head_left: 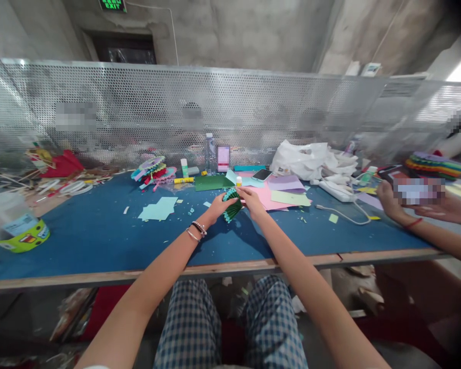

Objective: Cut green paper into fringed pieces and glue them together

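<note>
Between my two hands is a dark green pleated paper piece (233,209) with light teal edges, held just above the blue tabletop. My left hand (217,209) grips its left side, fingers closed on it. From the right, my right hand (251,201) pinches the upper right edge of the same piece. A glue stick with a white cap (238,181) stands just beyond my fingers. Behind it lie a dark green sheet (211,183), a pink sheet (259,195) and a pale green sheet (291,198). Light blue paper pieces (158,209) lie to the left of my hands.
A plastic bucket (19,230) stands at the left edge, a colourful paper craft (153,171) farther back. A bottle (209,154), a propped phone (223,159) and a white bag (303,159) line the mesh partition (138,102). At right, another person's hands hold a phone (417,192).
</note>
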`<state>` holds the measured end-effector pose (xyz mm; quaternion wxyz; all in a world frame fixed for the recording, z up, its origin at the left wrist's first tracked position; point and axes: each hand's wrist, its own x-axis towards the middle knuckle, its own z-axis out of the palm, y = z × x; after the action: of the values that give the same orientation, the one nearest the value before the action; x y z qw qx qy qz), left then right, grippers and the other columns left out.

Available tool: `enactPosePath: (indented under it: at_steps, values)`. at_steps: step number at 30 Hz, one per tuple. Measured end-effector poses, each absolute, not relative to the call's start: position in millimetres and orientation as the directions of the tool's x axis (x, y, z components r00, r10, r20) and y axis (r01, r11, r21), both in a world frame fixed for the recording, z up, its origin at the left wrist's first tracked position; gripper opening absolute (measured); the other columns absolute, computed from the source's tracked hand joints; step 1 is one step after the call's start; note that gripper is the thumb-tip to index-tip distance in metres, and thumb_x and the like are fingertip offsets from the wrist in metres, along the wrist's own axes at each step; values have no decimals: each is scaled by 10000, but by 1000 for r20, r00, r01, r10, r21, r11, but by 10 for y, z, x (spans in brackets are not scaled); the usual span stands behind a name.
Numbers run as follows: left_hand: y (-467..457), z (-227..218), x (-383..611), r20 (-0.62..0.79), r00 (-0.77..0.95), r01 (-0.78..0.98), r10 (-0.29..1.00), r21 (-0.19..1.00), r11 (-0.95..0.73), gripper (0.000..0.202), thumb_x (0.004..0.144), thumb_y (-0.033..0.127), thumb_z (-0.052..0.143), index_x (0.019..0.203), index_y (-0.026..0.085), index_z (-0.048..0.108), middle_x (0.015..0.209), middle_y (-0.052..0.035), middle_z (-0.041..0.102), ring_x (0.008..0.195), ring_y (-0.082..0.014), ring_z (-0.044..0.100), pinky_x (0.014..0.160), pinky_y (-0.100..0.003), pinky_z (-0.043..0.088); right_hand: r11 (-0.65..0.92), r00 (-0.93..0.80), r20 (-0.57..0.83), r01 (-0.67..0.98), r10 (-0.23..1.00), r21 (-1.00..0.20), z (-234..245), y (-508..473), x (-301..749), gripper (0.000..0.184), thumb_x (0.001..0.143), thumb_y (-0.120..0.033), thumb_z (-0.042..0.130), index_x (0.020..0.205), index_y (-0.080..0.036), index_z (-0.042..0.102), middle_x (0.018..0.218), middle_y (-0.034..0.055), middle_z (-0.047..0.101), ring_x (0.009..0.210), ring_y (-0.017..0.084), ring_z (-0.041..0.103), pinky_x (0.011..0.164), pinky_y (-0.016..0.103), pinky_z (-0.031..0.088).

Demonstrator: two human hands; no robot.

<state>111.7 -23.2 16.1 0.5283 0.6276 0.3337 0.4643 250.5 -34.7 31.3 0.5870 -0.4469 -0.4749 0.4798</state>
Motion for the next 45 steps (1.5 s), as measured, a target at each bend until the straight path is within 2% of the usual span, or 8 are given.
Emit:
enactPosePath:
  at_steps: [10, 17, 27, 33, 45]
  values:
    - [-255, 183, 1106, 219, 367, -44, 904, 975, -219, 507, 670, 404, 692, 1085, 122, 614, 893, -68, 671, 810, -173, 597, 794, -326, 449, 183, 90, 176, -79, 980, -980, 275, -316, 2528, 396, 620, -509, 659, 879, -210, 660, 846, 12, 643, 739, 129, 541, 575, 221, 358]
    - [-275, 219, 1112, 168, 355, -28, 919, 985, -169, 526, 649, 404, 711, 1077, 113, 615, 856, -65, 675, 772, -168, 606, 793, -332, 457, 160, 104, 151, -78, 983, -984, 295, -333, 2528, 404, 602, -508, 677, 879, -214, 660, 838, 1, 644, 682, 108, 526, 580, 222, 355]
    - [-278, 202, 1108, 172, 365, -29, 915, 984, -173, 519, 659, 414, 702, 1077, 118, 615, 852, -60, 675, 756, -162, 606, 794, -335, 458, 152, 87, 145, -78, 986, -985, 320, -343, 2536, 408, 594, -496, 691, 870, -197, 663, 807, 0, 634, 622, 90, 500, 560, 222, 345]
    - [-255, 192, 1108, 165, 366, -20, 916, 985, -170, 525, 657, 412, 703, 1093, 134, 611, 847, -56, 674, 754, -164, 604, 760, -323, 464, 166, 66, 162, -74, 985, -983, 294, -321, 2548, 418, 588, -501, 692, 877, -199, 672, 815, 14, 646, 657, 108, 522, 544, 212, 351]
    - [-269, 214, 1108, 159, 368, -8, 916, 986, -168, 532, 647, 409, 710, 1093, 136, 616, 841, -55, 677, 786, -174, 608, 800, -343, 463, 159, 60, 155, -69, 986, -985, 324, -349, 2539, 393, 581, -473, 699, 868, -205, 679, 793, 9, 652, 650, 108, 530, 555, 218, 357]
